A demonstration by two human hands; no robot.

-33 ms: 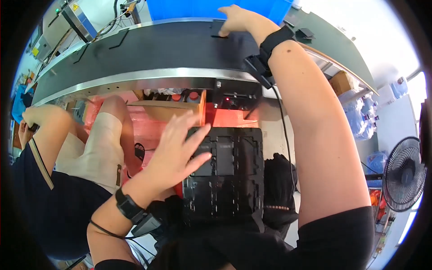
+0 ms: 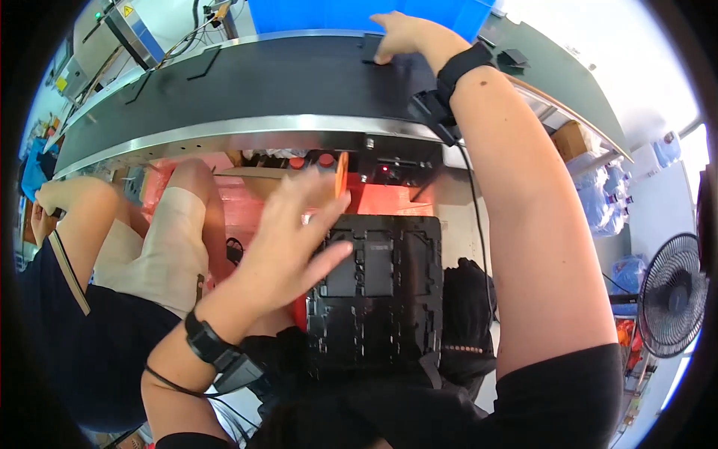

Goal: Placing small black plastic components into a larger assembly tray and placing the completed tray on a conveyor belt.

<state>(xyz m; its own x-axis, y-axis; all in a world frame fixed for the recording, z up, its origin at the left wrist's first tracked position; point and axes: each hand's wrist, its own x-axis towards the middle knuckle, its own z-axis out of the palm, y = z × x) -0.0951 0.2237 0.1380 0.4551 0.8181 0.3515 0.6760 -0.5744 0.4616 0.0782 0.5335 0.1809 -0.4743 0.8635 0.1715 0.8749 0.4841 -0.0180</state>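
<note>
The long black conveyor belt (image 2: 247,82) with its shiny steel front rail (image 2: 247,129) runs across the upper part of the view and curves down toward the left. Below the rail, on the person's lap, lies a black moulded plastic tray (image 2: 381,299) with many rectangular pockets. Behind it stands a red plastic crate (image 2: 381,200). A co-worker in beige shorts (image 2: 161,251) sits at the left, close beside.

The left hand (image 2: 288,243) hovers over the left edge of the tray, fingers spread wide and holding nothing; whether it touches the tray, I cannot tell. The right hand (image 2: 404,36) reaches far forward, its fingers pressing down on a small flat black part (image 2: 372,49) that lies on the far side of the belt. It does not seem to be clamped around it.

I judge that the small part is light, stiff and thin, so it may slide on the smooth belt; pinching it at two opposite short edges looks best. The tray seems light but a little flexible, so it is better held at both long sides.

The belt around the part is mostly free, with only thin black strips (image 2: 206,63) well apart at the left. Between rail and lap the room is narrow.
</note>
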